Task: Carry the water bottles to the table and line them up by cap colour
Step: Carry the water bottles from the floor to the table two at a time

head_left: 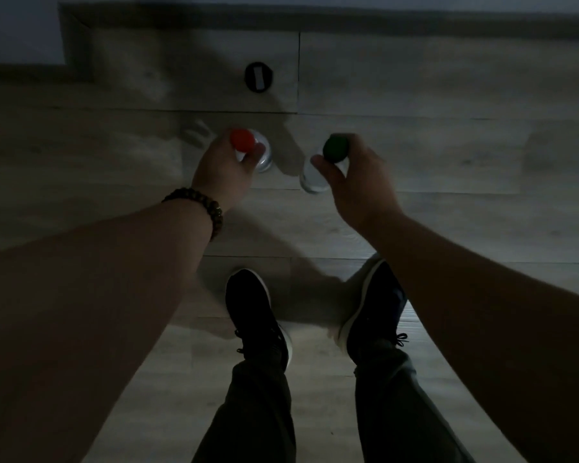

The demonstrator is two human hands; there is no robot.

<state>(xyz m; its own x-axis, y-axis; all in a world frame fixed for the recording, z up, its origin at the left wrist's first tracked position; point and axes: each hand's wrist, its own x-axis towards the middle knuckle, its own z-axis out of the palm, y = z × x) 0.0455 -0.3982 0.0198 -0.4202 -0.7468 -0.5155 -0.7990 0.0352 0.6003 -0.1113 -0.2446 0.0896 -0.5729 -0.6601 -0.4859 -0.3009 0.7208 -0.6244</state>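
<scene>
I look straight down in dim light. My left hand (226, 168) grips a clear water bottle just under its red cap (243, 140); part of the bottle's body (264, 160) shows below my fingers. My right hand (355, 175) grips a second clear bottle under its dark green cap (335, 148), and its body (310, 180) shows to the left of my thumb. Both bottles hang upright above the floor, seen from the top.
Pale wood-look floor planks (448, 162) fill the view. My two dark shoes (254, 315) stand below the hands. A round black floor fitting (258, 76) lies ahead. A dark skirting strip and wall (281, 18) run along the top.
</scene>
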